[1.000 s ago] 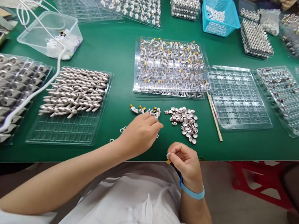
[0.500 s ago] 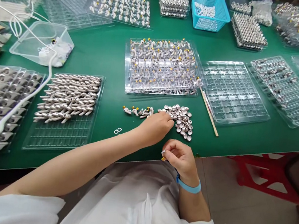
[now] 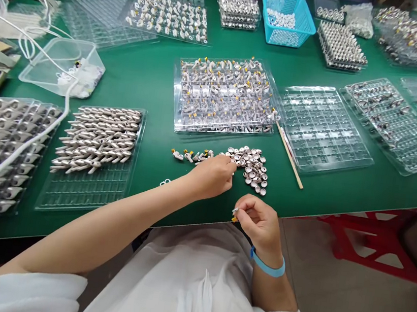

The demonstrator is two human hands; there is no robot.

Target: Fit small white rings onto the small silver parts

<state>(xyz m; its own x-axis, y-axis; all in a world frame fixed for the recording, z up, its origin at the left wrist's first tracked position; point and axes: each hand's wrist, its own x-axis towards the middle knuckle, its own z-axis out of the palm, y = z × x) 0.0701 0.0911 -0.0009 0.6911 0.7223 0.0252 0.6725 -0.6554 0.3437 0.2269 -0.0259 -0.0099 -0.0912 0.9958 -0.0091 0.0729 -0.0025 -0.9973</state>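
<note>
My left hand (image 3: 212,176) rests on the green table (image 3: 157,77) with fingers curled, its fingertips pinched at the left edge of a pile of small silver caps (image 3: 253,168). Whether a cap is between them is hidden. A short row of small white parts with yellow tips (image 3: 187,155) lies just left of that hand. My right hand (image 3: 259,224), with a blue wristband, hovers at the table's near edge, closed on a small white part with a yellow tip (image 3: 235,213).
A clear tray of white, yellow-tipped parts (image 3: 224,96) sits behind the cap pile. An empty clear tray (image 3: 323,130) and a wooden stick (image 3: 289,156) lie to the right. A tray of silver shells (image 3: 98,136) is on the left. A blue basket (image 3: 286,18) stands at the back.
My left hand slid right from the white parts to the edge of the cap pile, then drew back slightly. My right hand stayed at the table edge, still closed on its part.
</note>
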